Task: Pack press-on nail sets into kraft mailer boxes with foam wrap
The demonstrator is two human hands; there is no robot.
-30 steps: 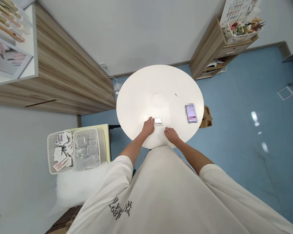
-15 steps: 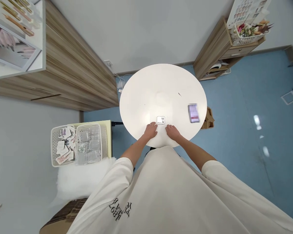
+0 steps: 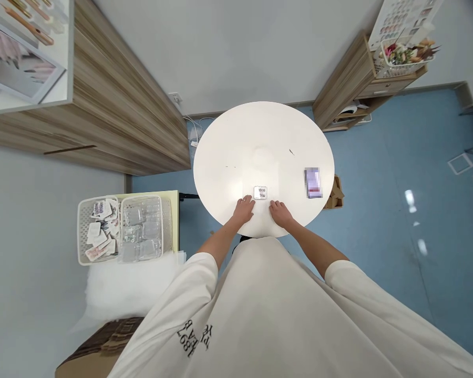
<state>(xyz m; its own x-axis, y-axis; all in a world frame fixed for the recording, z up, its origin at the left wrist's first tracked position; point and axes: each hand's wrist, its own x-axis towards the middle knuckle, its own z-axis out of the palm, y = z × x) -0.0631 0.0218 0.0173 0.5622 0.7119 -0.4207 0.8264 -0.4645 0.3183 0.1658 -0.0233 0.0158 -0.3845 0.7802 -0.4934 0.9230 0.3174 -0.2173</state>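
A small clear plastic box (image 3: 260, 192) lies flat on the round white table (image 3: 260, 136), close to the table's near edge. Several small dark pieces show inside it, too small to name surely. My left hand (image 3: 243, 209) rests on the tabletop just left of the box, fingers stretched forward and fingertips near the box's corner. On the other side, my right hand (image 3: 280, 212) lies on the table with its fingers out, a little apart from the box. Neither hand holds anything that I can see.
A blurred purple item (image 3: 312, 182) lies at the table's right, with a small dark sliver (image 3: 291, 151) farther back. At left, white baskets hold cards (image 3: 98, 236) and clear boxes (image 3: 152, 231). Wooden cabinets (image 3: 134, 94) flank the table.
The view has shifted slightly. Both hands stay almost where they were on either side of the box, and the dark pieces inside it show more clearly now.
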